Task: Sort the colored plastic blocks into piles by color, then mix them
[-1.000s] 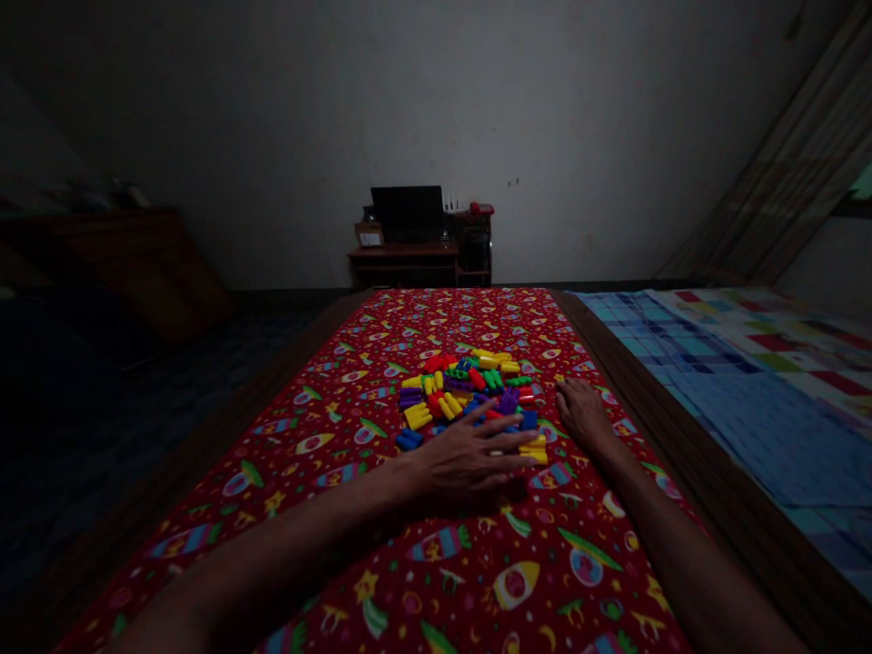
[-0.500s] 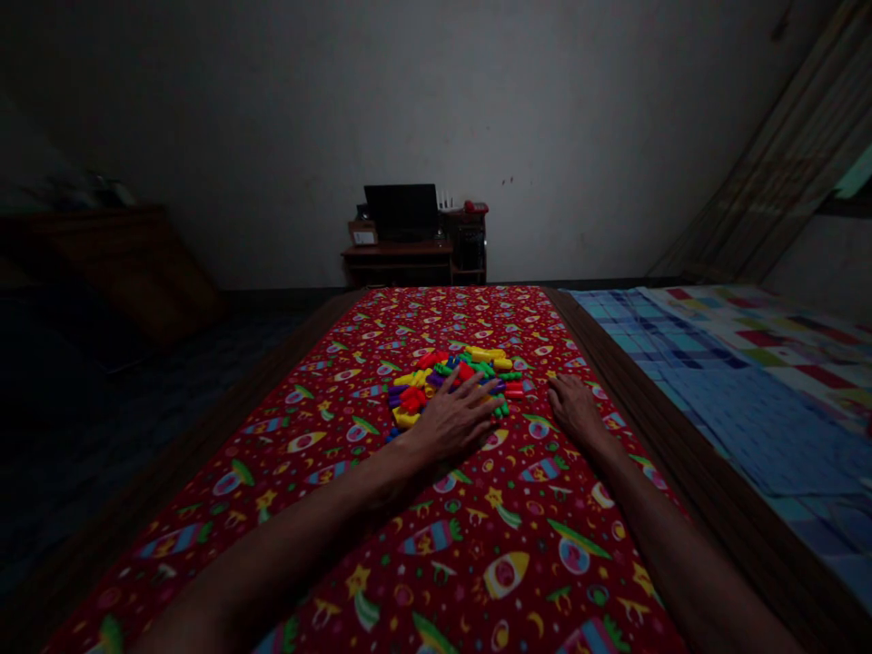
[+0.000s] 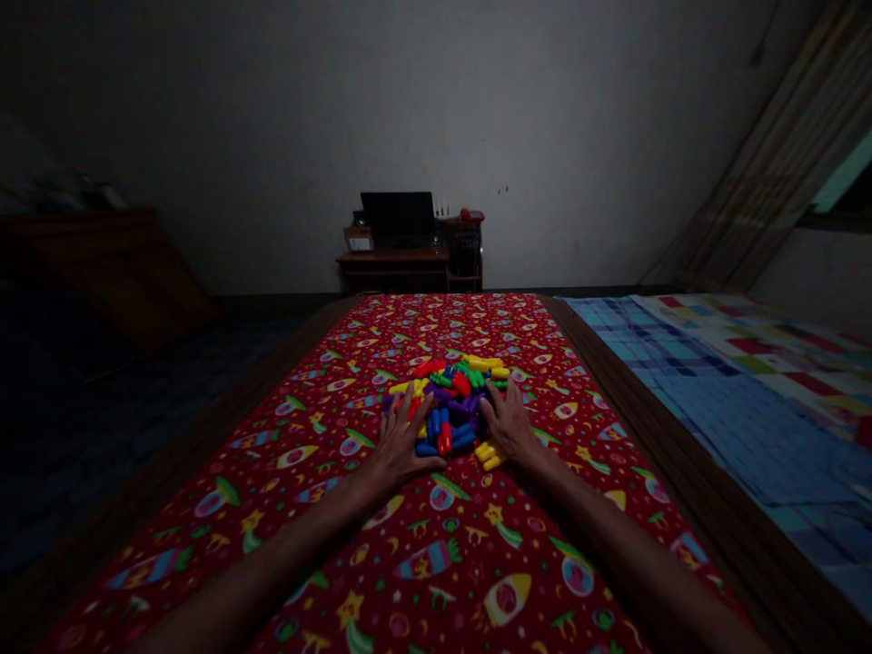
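A heap of small plastic toy pieces (image 3: 470, 409) in red, yellow, green, blue and purple lies on a red rocket-print cloth (image 3: 470, 545). At the heap's left side, my left hand (image 3: 397, 445) has its fingers spread against the pieces, the thumb pointing right along the near edge. My right hand (image 3: 512, 425) rests at the right side with its fingers apart over the outer pieces. Yellow pieces (image 3: 489, 455) lie just left of the right wrist. The fingertips hide some pieces, and neither hand grips one that I can make out.
A desk (image 3: 395, 258) with a dark monitor (image 3: 398, 218) stands against the far wall. To the right lies blue plaid bedding (image 3: 708, 400), with a curtain (image 3: 756, 200) beyond. A wooden cabinet (image 3: 109, 272) stands on the left.
My left hand has moved from the top of the heap to its left side. My right hand has come leftward from the cloth to the heap's right side. The pieces have shifted closer together.
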`<state>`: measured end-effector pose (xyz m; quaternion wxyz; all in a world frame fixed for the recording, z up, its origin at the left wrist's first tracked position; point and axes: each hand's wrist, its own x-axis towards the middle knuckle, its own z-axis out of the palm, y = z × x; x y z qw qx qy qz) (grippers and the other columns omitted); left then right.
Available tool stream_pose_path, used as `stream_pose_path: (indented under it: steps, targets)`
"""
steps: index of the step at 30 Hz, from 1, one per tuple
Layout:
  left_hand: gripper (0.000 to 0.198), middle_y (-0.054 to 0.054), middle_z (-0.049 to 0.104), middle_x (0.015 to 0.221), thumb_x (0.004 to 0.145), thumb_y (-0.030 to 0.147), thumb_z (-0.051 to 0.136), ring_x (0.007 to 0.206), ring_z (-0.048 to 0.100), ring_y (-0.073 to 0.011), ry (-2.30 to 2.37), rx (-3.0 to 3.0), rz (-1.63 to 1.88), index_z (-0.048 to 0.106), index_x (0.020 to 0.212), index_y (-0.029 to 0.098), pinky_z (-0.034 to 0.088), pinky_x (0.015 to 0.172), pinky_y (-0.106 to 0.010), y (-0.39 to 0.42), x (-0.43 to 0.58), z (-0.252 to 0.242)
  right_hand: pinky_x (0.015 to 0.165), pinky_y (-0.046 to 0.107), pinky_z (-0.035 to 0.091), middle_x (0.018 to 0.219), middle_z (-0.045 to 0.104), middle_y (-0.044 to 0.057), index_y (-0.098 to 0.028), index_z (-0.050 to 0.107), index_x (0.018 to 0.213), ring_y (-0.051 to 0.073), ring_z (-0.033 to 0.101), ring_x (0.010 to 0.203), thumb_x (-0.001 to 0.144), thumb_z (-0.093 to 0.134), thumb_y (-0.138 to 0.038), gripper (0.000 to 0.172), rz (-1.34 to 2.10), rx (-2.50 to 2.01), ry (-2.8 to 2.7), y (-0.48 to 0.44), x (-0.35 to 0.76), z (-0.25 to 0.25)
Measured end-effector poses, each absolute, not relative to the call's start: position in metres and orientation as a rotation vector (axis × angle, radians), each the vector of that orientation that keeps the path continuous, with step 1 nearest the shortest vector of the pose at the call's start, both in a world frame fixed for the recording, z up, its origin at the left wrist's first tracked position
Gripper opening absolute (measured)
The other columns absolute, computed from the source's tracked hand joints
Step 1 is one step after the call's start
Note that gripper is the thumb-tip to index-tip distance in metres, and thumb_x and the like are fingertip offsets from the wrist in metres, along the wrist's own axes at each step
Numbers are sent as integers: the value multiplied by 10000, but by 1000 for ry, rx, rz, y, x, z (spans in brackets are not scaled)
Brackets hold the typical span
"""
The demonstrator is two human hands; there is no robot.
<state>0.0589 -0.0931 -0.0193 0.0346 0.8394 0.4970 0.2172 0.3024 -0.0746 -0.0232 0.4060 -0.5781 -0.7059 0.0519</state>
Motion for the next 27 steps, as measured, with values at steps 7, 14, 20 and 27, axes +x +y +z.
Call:
stream_pose_path:
  steps: [7,14,20,27]
  targets:
    - [1106,-169,133,1592,611,680,723,1422,138,-471,1439,2517,809,206,1515,309,199,1070,-673,-58,79,-10,1104,534,290,1467,393,166,-176,544,1321,309,290,1399,975,335,-423,473,30,-1385,-1852,-85,275,-3]
    - [695,-101,274,1496,836,669,473,1373,311,-315,1410,2422,1175,410,1425,306,295,1125,-500,-49,46,-1,1082,525,333,1297,552,178,-136,560,1282,287,431,1295,984,260,-408,504,137,-1471,-1667,-42,303,8]
    - [575,-137,437,1322,900,559,409,1260,437,-289,1620,2369,1318,515,1332,194,347,1097,-478,-32,33,3,1051,490,387,1248,593,161,-172,620,1212,276,495,1227,971,333,-408,444,97,-1300,-1896,-58,278,-1]
    - [523,-148,587,1296,919,388,263,1255,500,-270,1816,2067,1026,564,1264,137,345,1100,-472,-10,24,0,903,347,490,1089,704,86,-218,653,1158,201,645,996,926,437,-286,324,193,-1195,-1825,-43,296,30]
